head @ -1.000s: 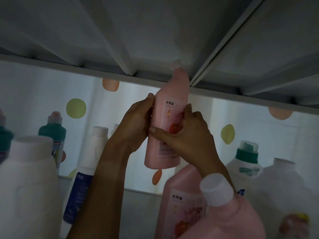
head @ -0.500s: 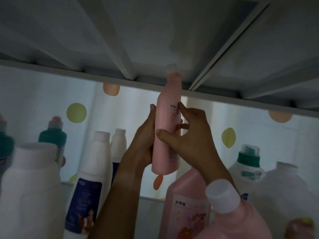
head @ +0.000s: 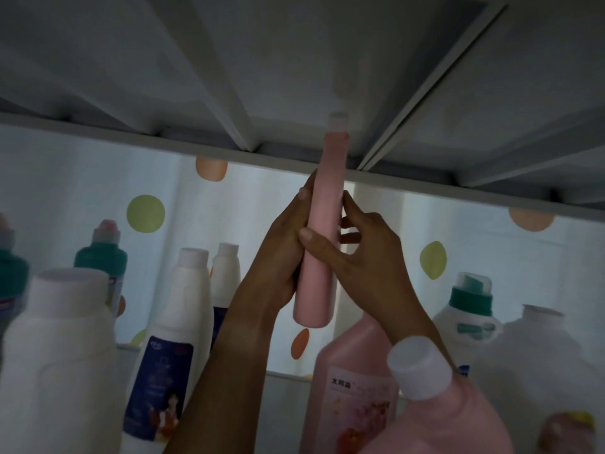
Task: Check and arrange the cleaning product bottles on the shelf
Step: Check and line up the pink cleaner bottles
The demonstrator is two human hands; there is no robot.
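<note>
Since a second ago the pink bottle (head: 319, 257) got turned, so now only its narrow edge faces out, label gone from sight. It's held upright, cap near the shelf (head: 98, 132) above. Left hand (head: 281, 253) and right hand (head: 366, 257) each have their grip wrapped around its middle.

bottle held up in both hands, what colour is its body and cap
The held bottle has a plain pink body and a pale whitish cap, seen in the head view, the only one.
</note>
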